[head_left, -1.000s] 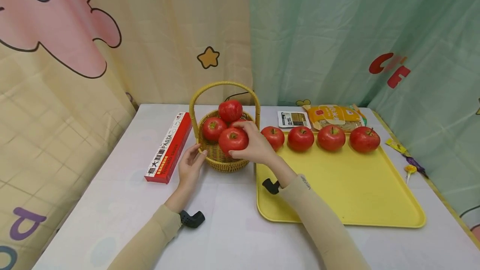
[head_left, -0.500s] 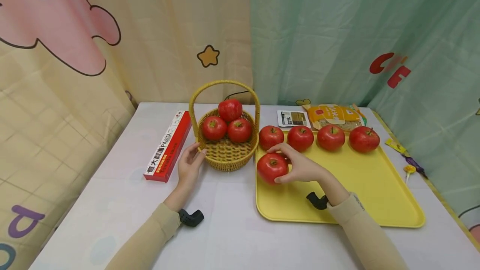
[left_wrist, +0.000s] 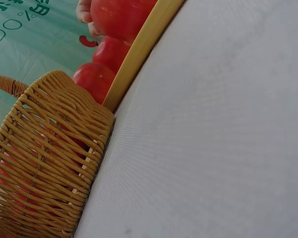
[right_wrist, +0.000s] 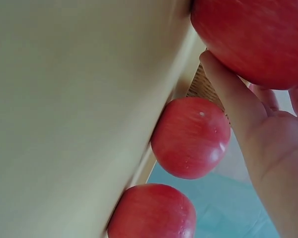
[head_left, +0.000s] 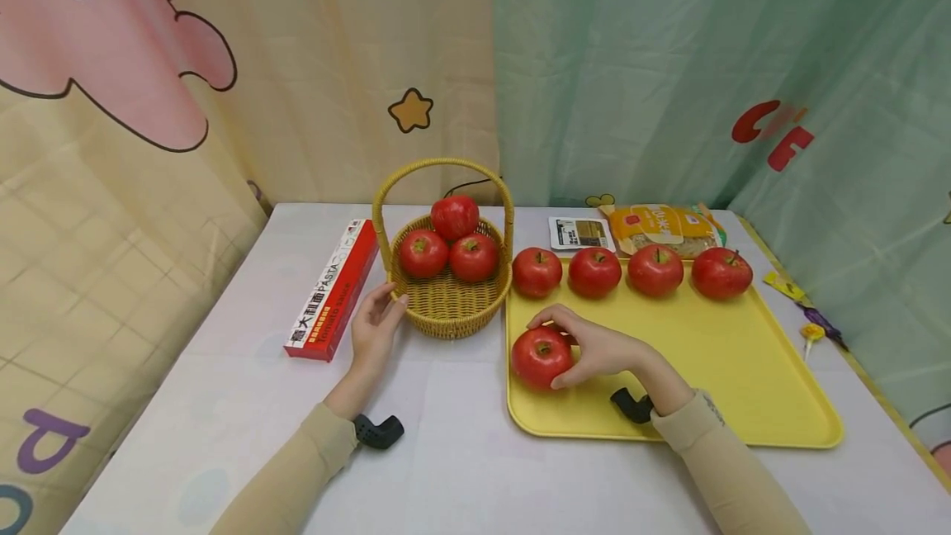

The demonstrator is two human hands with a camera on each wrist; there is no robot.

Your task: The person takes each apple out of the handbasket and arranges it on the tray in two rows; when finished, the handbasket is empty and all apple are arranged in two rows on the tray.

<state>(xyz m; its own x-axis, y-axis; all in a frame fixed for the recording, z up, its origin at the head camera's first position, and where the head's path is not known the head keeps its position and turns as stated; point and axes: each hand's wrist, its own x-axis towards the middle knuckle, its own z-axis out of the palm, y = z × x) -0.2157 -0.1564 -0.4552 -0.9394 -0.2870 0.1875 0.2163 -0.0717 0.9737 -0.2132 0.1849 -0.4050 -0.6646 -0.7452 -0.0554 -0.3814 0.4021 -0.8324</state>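
In the head view, my right hand [head_left: 605, 349] grips a red apple [head_left: 541, 357] at the left front part of the yellow tray [head_left: 706, 386], thumb on the near side and fingers on the far side. The right wrist view shows the same apple [right_wrist: 258, 39] above the thumb. My left hand [head_left: 375, 329] holds the left rim of the wicker basket [head_left: 449, 324] between thumb and fingers; it is outside the left wrist view. Three red apples [head_left: 475, 258] lie inside the basket towards its back, and its handle arches over them.
Several apples [head_left: 655, 271] line the tray's back edge. Left of the basket lies a red and white pasta box [head_left: 332, 291]. Behind the tray are an orange food bag [head_left: 661, 229] and a small white packet [head_left: 582, 234]. A lollipop [head_left: 812, 333] lies on the right.
My right hand has moved from over the basket to the right with the apple, then slightly nearer, down to the tray's left front part. The left hand stays at the basket rim.
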